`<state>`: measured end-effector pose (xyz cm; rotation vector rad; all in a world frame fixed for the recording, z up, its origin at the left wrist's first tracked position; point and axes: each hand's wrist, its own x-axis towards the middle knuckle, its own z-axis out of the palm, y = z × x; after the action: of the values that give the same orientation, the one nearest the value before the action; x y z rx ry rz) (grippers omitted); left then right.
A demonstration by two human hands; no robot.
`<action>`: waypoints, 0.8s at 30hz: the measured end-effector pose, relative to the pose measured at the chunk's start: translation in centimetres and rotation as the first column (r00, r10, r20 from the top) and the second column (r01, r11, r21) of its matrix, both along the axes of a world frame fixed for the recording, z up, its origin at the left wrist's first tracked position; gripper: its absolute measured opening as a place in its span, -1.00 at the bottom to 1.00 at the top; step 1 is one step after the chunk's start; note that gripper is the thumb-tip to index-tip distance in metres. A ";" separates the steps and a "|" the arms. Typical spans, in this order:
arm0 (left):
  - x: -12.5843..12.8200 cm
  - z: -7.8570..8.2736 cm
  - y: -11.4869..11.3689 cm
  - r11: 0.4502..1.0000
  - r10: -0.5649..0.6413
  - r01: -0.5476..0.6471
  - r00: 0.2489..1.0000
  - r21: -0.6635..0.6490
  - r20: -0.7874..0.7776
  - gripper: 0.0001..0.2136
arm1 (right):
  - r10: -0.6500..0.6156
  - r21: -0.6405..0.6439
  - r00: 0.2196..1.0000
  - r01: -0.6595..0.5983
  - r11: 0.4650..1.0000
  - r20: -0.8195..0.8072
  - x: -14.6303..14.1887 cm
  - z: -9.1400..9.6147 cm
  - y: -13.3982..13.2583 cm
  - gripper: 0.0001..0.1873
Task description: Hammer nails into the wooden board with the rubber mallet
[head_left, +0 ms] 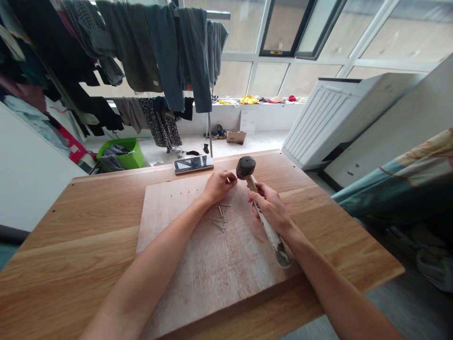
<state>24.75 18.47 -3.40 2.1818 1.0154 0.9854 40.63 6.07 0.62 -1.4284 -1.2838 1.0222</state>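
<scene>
My right hand (269, 203) is wrapped round the worn, pale handle of a rubber mallet (271, 231). The mallet's black head is raised above the far part of a whitish wooden board (198, 269), close to my left fingertips. My left hand (219, 185) rests near the board's far edge with thumb and fingers pinched together. Whatever they hold is too small or too hidden to make out. Several loose nails (220, 218) lie on the board just in front of my left hand. Left of that hand, a row of small dark dots (181, 193) marks the board.
The board lies on a wood-grain table (95, 226). A phone (194, 164) lies at the table's far edge. Beyond stand a green basket of clothes (136, 153), a rack of hanging laundry (161, 56) and a small cardboard box (236, 137). A curtain (392, 174) hangs at the right.
</scene>
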 end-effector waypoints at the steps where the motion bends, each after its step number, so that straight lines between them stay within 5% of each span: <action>1: 0.0 0.0 0.0 1.000 -0.002 0.002 1.000 -0.001 -0.001 -0.92 | -0.003 0.001 1.000 0.003 1.000 -0.004 0.0 0.0 0.0 -0.71; 12: 0.0 0.2 -0.2 1.000 0.006 -0.005 1.000 0.010 -0.011 -0.93 | -0.030 0.057 0.994 0.036 0.998 -0.107 -0.7 0.7 -0.4 -0.54; 24: 0.0 -0.1 0.0 1.000 0.004 -0.004 1.000 0.006 0.001 -0.93 | -0.021 0.022 0.995 0.023 0.999 -0.098 -0.6 0.5 -0.3 -0.60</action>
<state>24.74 18.49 -3.54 2.1845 1.0182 0.9923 40.02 5.77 1.15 -1.3556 -1.2026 1.0470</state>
